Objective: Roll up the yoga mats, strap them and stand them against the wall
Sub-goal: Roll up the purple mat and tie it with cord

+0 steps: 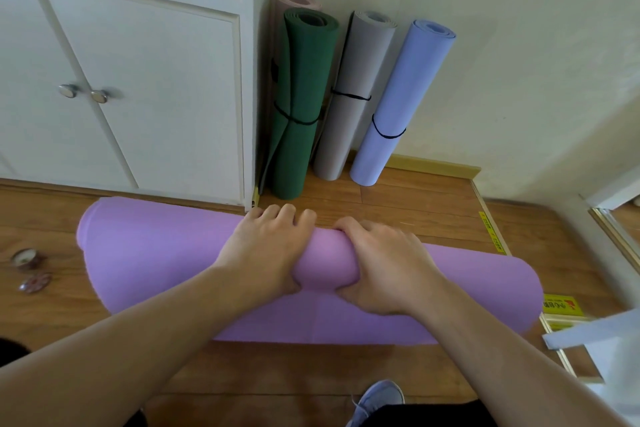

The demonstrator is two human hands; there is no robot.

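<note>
A rolled lilac foam yoga mat lies crosswise on the wooden plank floor, in front of the white cabinet with two round metal door knobs. Both hands grasp its middle, side by side: the left hand has its fingers curled over the far side of the roll with the thumb tucked under the near side, and the right hand wraps it the same way — the two thumbs nearly meet. Against the cream wall stand four rolled mats: a pale pink mat at the back, a dark green mat, a grey mat and a light blue mat, the last three each girded by a thin black strap. A yellow floor sticker bears red and black characters — too blurred to read
</note>
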